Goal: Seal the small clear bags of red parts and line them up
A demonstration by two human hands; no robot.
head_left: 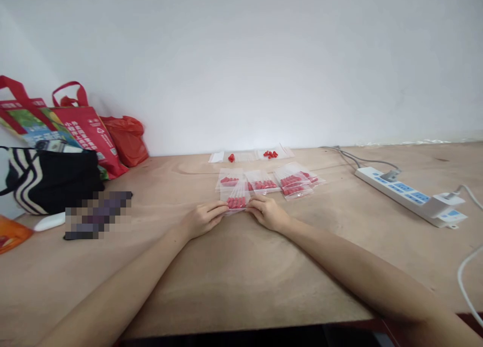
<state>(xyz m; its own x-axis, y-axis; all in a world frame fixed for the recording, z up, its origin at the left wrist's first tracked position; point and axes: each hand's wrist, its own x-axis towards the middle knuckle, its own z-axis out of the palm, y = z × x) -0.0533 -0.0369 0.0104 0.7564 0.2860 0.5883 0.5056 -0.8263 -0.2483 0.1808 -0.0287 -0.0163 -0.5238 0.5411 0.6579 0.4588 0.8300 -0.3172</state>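
A small clear plastic bag [236,203] with several red pieces in a row lies between my hands. My left hand [204,218] pinches its left edge, fingers closed. On the other side my right hand [268,212] has its fingers closed on the right edge. Just behind it lie more filled bags: one at the left [230,180], one in the middle [262,183], and an overlapping group [296,181] at the right. What the red pieces are is too small to tell.
Along the wall, loose red pieces [270,154] lie on flat clear bags. A white power strip [407,193] with cables stands at the right. Shopping bags [88,130], a black striped bag [56,178] and a blurred dark object [100,216] occupy the left of the wooden table [226,286].
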